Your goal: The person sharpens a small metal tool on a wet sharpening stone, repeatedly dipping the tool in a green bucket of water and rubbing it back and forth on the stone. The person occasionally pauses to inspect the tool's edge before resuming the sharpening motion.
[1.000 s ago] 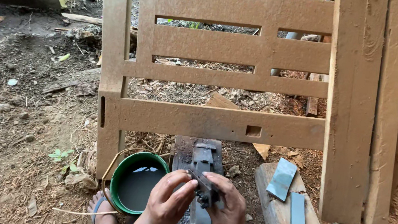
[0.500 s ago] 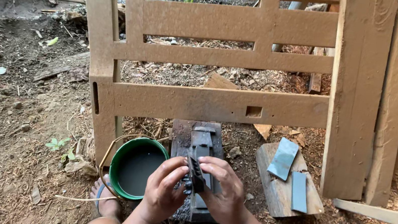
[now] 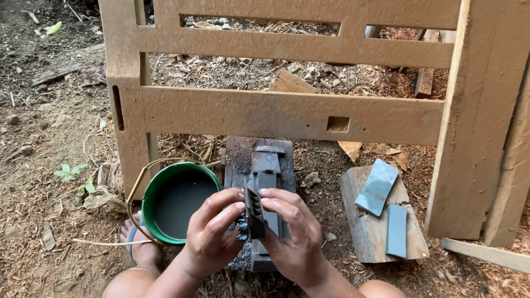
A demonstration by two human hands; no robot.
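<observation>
One large brown wooden frame (image 3: 283, 111) stands on the dirt ground, the biggest thing. Before it lie a grey wet stone block (image 3: 262, 169), a green round bucket (image 3: 156, 186) and two flat blue-grey stones (image 3: 378, 186). Left hand (image 3: 211, 233) and right hand (image 3: 294, 237) clamp their fingers on a small dark metal blade (image 3: 254, 212), above the block.

**Colours around the green bucket**

Your round green plastic bucket (image 3: 179, 200) holds dark, murky water. Just right of it, the flat sharpening block (image 3: 261, 169) is dark grey, and the small ridged metal piece (image 3: 254, 213) you hold is near black. Farther right, two flat stones (image 3: 385, 201) show pale blue-grey on a weathered grey board (image 3: 369, 232). Behind the bucket, the slatted wooden frame (image 3: 283, 114) is dusty tan-brown.
</observation>
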